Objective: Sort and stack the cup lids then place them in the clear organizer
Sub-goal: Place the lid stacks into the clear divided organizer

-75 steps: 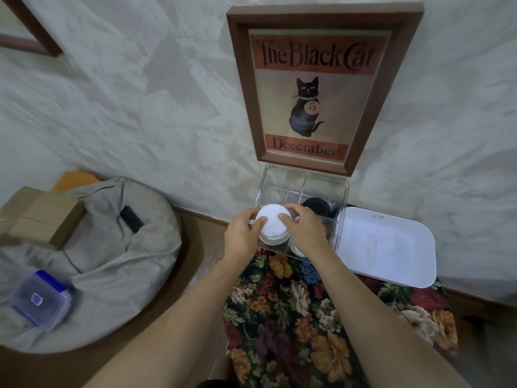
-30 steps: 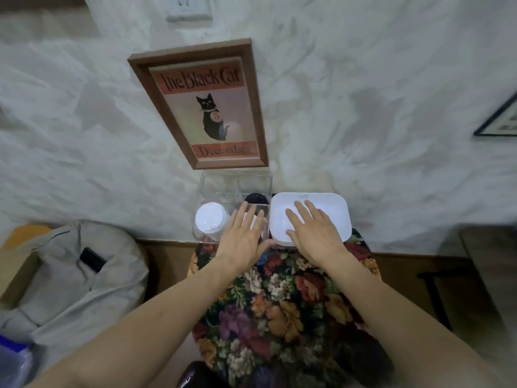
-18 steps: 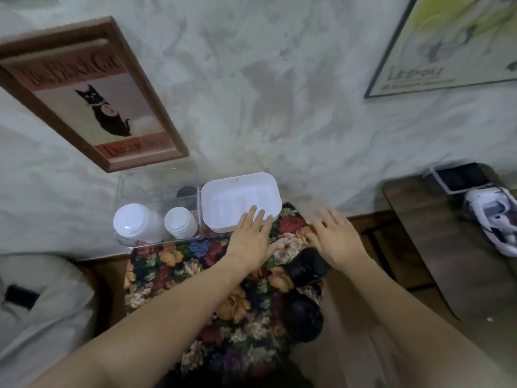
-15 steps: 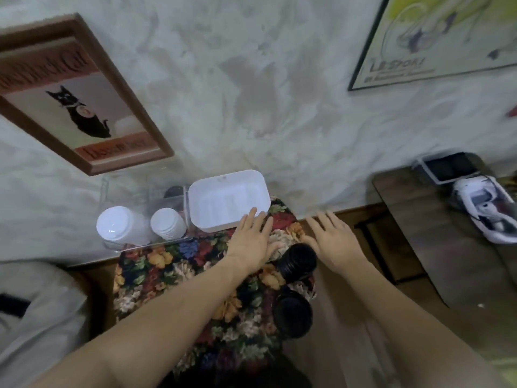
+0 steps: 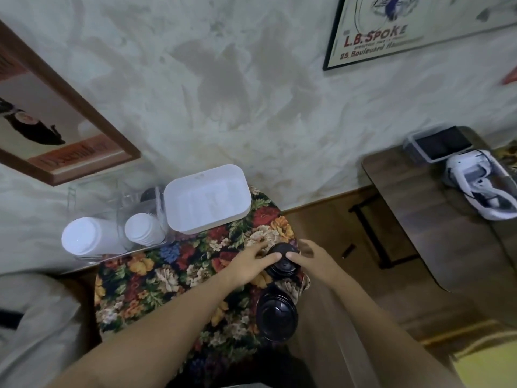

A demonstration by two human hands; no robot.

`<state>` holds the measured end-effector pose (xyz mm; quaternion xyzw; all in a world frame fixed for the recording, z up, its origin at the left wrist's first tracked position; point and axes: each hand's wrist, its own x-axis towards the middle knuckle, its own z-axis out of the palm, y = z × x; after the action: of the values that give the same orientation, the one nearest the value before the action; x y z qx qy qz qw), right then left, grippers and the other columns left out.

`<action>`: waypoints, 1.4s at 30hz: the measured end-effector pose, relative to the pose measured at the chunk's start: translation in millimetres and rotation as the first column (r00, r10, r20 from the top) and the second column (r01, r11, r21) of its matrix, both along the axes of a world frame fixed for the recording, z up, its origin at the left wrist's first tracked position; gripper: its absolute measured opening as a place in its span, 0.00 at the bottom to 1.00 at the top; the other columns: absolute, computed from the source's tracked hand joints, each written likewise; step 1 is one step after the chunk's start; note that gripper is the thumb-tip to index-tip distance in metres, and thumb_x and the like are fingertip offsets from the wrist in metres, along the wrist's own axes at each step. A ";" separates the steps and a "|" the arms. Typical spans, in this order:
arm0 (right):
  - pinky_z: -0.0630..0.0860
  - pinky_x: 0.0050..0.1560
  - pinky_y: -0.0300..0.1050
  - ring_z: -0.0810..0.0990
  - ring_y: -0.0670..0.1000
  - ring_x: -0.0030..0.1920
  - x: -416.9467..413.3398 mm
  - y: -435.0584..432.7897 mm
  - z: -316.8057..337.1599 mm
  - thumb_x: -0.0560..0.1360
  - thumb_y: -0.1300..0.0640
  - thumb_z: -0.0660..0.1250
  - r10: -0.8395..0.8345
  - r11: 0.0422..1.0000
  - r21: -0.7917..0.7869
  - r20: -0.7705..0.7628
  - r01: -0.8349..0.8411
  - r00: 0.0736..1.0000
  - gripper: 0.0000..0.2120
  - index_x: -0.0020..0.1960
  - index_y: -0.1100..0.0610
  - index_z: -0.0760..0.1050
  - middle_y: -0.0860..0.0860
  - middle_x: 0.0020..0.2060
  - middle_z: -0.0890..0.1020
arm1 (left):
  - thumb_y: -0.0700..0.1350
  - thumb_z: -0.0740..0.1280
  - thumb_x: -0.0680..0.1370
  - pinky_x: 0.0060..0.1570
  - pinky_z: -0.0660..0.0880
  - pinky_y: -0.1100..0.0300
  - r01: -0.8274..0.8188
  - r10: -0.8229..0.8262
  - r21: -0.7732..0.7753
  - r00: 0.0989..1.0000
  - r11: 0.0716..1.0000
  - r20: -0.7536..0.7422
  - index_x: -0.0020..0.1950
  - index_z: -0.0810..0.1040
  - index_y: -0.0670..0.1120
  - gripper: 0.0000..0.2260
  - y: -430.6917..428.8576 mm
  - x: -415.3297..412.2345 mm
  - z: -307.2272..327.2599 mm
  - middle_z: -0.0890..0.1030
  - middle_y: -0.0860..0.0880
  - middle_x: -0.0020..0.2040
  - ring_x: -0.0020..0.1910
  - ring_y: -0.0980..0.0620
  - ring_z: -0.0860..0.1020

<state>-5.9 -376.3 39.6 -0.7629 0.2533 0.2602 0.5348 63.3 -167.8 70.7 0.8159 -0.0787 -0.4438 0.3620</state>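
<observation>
**Black lid stack** [image 5: 281, 261]: pos. at the right edge of the floral-cloth table [image 5: 167, 271], upright. Cannot tell whether it rests on the cloth or is raised off it.

**Grip:**
- L hand [image 5: 249, 266] grasps the stack from its left side, w/ thumb laid across the top lid and fingers curled round the far rim.
- R hand [image 5: 313, 259] grasps the same stack from its right side, w/ thumb tip on the top lid close to the L thumb. Remaining fingers wrap the far side and are partly blurred.

**Second black stack** [image 5: 277, 317]: same table edge, nearer the person, just beside the held stack. Neither hand touches it.

**Clear organizer** [image 5: 74, 196]: far left of the table, against the wall.
- Front compartments: large white lid stack [image 5: 84, 239] at left, small white lid stack [image 5: 144, 228] to its right.
- Rear compartment: dark lids [image 5: 149, 193]; qty cannot be told.

**White tray** [image 5: 207, 198]: immediately right of the organizer.

**Surroundings:**
- Framed cat poster [image 5: 56, 130] on the wall above the organizer.
- Second poster [image 5: 391, 32] at upper right.
- Wooden side table [image 5: 419, 208] well to the right, carrying a white device [image 5: 481, 186] and a dark-topped box [image 5: 439, 144].
</observation>
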 end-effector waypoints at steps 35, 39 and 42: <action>0.76 0.61 0.42 0.78 0.44 0.62 10.8 19.1 -17.8 0.74 0.42 0.74 -0.059 0.871 0.462 -0.237 0.166 0.970 0.31 0.72 0.50 0.70 0.46 0.65 0.77 | 0.69 0.81 0.63 0.79 0.62 0.44 -0.535 0.287 -0.155 0.649 0.831 -0.704 0.85 0.49 0.59 0.60 12.8 -10.2 -71.9 0.56 0.50 0.85 0.82 0.46 0.60; 0.79 0.58 0.43 0.79 0.47 0.63 15.6 23.4 -16.0 0.72 0.41 0.75 -0.106 0.852 0.473 -0.264 0.225 0.959 0.30 0.70 0.49 0.73 0.47 0.65 0.79 | 0.72 0.80 0.62 0.79 0.62 0.45 -0.574 0.315 -0.155 0.632 0.804 -0.708 0.84 0.52 0.59 0.59 8.8 -13.3 -69.6 0.60 0.50 0.83 0.80 0.46 0.63; 0.79 0.61 0.47 0.79 0.48 0.64 17.4 32.1 -14.9 0.68 0.37 0.79 -0.128 0.832 0.491 -0.279 0.256 0.952 0.37 0.71 0.49 0.73 0.47 0.66 0.79 | 0.73 0.79 0.62 0.79 0.62 0.45 -0.606 0.332 -0.163 0.618 0.778 -0.712 0.83 0.55 0.60 0.57 11.3 -12.5 -66.1 0.63 0.50 0.82 0.79 0.47 0.65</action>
<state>11.5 -344.2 24.7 -0.5233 0.3103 0.3516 0.7115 50.9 -156.5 4.5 0.5118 0.1861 -0.5590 0.6253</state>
